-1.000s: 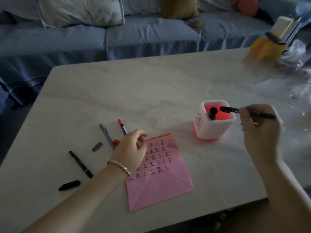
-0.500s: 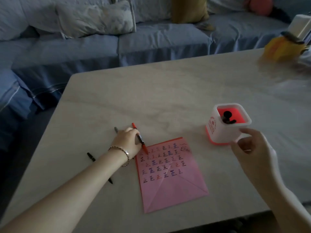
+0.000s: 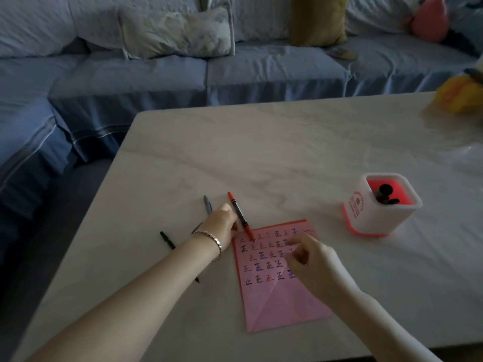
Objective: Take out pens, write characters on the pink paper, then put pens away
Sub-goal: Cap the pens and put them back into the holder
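The pink paper (image 3: 277, 296) lies on the table with rows of written characters on its upper half. My left hand (image 3: 222, 222) pinches a red-tipped pen (image 3: 239, 214) at the paper's top-left corner, red tip touching the sheet. A grey pen (image 3: 207, 203) lies just left of that hand. A black pen (image 3: 167, 240) lies partly under my left forearm. My right hand (image 3: 311, 259) hovers over the paper's right side, fingers loosely curled, holding nothing. The white pen holder (image 3: 366, 218) with its red inside stands to the right and holds two black pens (image 3: 385, 195).
The pale marble table (image 3: 287, 152) has its left edge near the pens and its front edge below the paper. A blue sofa (image 3: 183, 74) with cushions runs behind it. A yellow object (image 3: 460, 96) sits at the table's far right corner.
My right hand put the black pen into the holder, then came left over the paper. My left hand picked up the red-tipped pen. The view shifted left.
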Demonstrator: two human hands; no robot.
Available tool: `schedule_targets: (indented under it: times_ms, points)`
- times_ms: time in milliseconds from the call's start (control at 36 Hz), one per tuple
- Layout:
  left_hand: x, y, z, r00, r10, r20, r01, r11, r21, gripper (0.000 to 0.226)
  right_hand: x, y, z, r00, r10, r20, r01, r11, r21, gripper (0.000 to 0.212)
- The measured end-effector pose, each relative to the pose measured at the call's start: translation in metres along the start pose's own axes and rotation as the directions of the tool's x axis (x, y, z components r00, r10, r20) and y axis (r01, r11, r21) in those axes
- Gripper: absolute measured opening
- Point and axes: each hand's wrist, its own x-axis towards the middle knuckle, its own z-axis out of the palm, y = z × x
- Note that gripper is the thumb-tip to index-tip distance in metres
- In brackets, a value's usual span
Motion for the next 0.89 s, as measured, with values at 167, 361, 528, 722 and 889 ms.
schedule_targets:
  times_ms: [167,361,528,722,889]
  points:
    - [-0.021,0.003,-0.017,0.965,-0.012,-0.264,-0.04,0.98,-0.193,0.008,0.041,-0.04,0.017,0.995,-0.019,0.097,0.024,0.998,-0.058,0.018]
    - [-0.075,-0.004,-0.045,0.909,-0.125,-0.397,-0.069,0.895,-0.441,0.01,0.096,-0.071,0.045,0.993,0.037,0.111,0.0,0.95,-0.312,0.028]
    - [-0.101,-0.017,-0.038,0.908,-0.201,-0.369,-0.042,0.83,-0.556,0.025,0.112,-0.064,0.061,0.99,0.107,0.087,-0.066,0.921,-0.385,0.027]
    - [-0.108,-0.003,-0.016,0.895,-0.38,-0.232,0.076,0.644,-0.762,0.027,0.098,-0.054,0.042,0.993,0.093,0.077,-0.082,0.988,-0.133,0.017]
    - [-0.102,0.027,-0.013,0.946,-0.288,-0.146,0.057,0.594,-0.803,0.021,0.051,-0.055,-0.005,0.995,0.091,0.047,-0.102,0.93,0.354,0.009]
